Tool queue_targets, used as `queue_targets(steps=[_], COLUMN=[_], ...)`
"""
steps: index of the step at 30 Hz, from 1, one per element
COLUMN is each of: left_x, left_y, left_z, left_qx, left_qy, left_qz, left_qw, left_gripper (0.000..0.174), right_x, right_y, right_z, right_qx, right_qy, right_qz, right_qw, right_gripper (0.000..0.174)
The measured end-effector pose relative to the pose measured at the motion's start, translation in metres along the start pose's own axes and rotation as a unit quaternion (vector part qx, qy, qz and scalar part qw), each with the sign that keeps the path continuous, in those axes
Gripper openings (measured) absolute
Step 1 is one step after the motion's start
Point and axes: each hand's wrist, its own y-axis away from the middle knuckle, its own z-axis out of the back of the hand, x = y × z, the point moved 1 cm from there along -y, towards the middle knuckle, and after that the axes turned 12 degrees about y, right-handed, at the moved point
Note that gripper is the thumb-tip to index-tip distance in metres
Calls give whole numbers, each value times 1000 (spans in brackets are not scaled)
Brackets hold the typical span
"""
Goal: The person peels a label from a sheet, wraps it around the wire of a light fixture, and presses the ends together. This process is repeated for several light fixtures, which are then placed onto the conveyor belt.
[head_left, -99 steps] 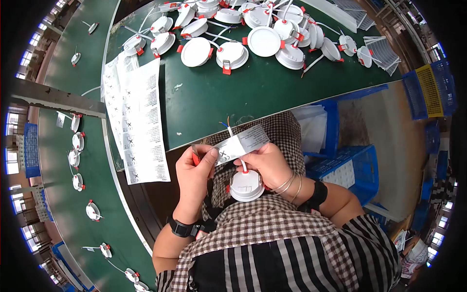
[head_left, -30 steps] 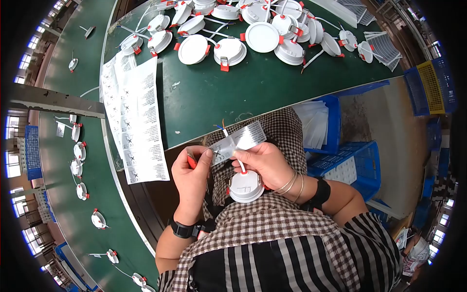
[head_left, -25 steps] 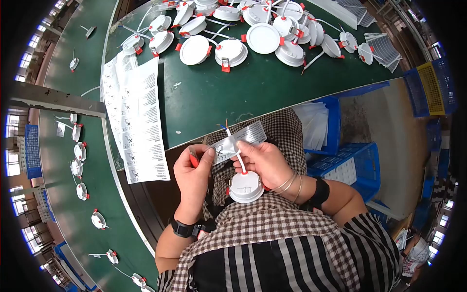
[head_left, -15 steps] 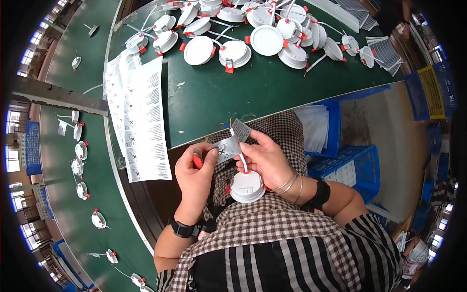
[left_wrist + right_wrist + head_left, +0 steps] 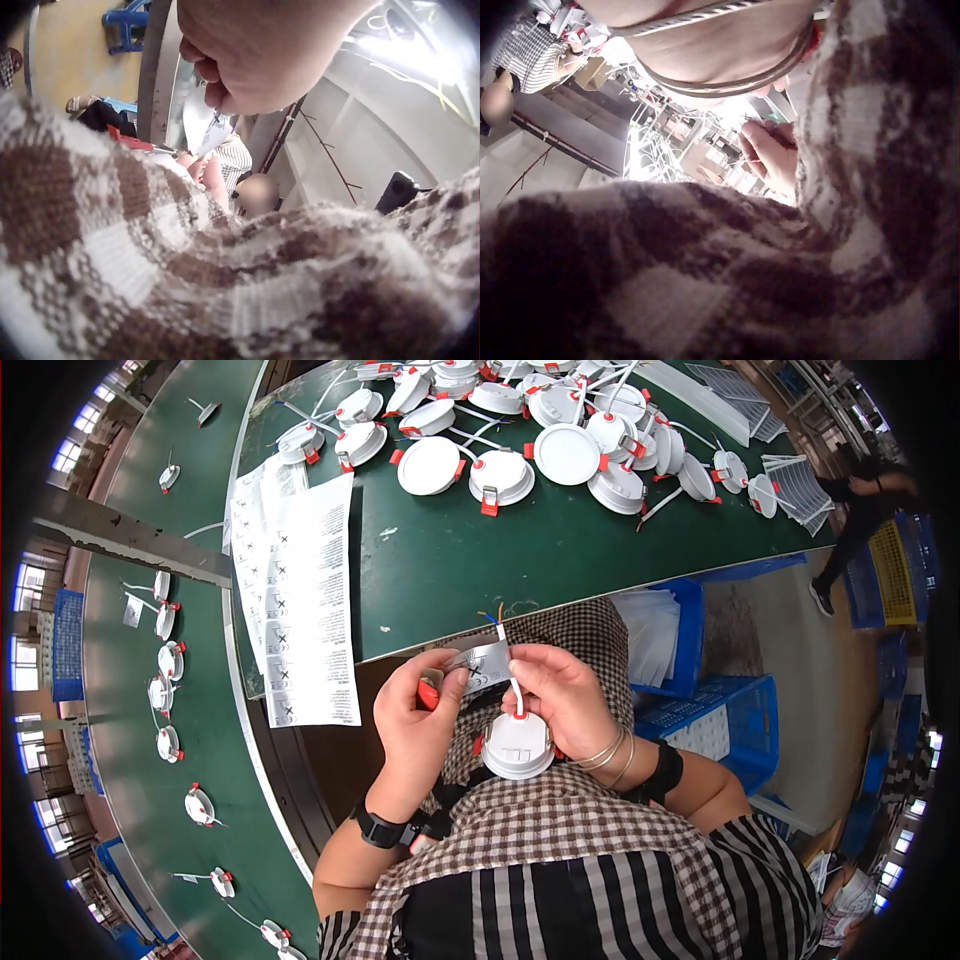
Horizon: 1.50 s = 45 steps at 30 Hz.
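In the head view, a white downlight (image 5: 517,747) with red-tipped spring clips lies in the lap, its back facing up. From it a white cable (image 5: 517,695) runs up to bare blue and brown wire ends. A silvery printed label (image 5: 484,666) is wrapped at the cable, its two halves folded together. My left hand (image 5: 418,705) pinches the label's left end and keeps a small red-handled tool (image 5: 428,694), mostly hidden, in its palm. With thumb and fingertips my right hand (image 5: 562,695) pinches the fold at the cable. The label (image 5: 210,127) also shows below my left hand in the left wrist view.
Many downlights (image 5: 567,454) pile up at the back of the green table (image 5: 430,580). Sheets of labels (image 5: 312,600) hang over its front left edge. Blue crates (image 5: 735,735) stand at the right. A conveyor belt (image 5: 150,800) with spaced downlights runs along the left. Someone walks at far right.
The label's right half, spread out flat earlier, has been folded back round the cable onto the left half. My right fingers moved with it. Downlights on the belt shifted, and a person entered at right.
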Motion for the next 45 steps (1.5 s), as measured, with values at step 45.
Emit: queue_targets(steps=[45], left_x=[-17], left_y=[-3], left_z=[4], left_qx=[54], left_qy=[-26], left_qz=[77], left_qw=[995], left_gripper=[15], right_x=[2], right_y=[-7], right_z=[5], right_qx=[-22], right_qy=[167], right_qz=[129], right_qw=[977], right_gripper=[52])
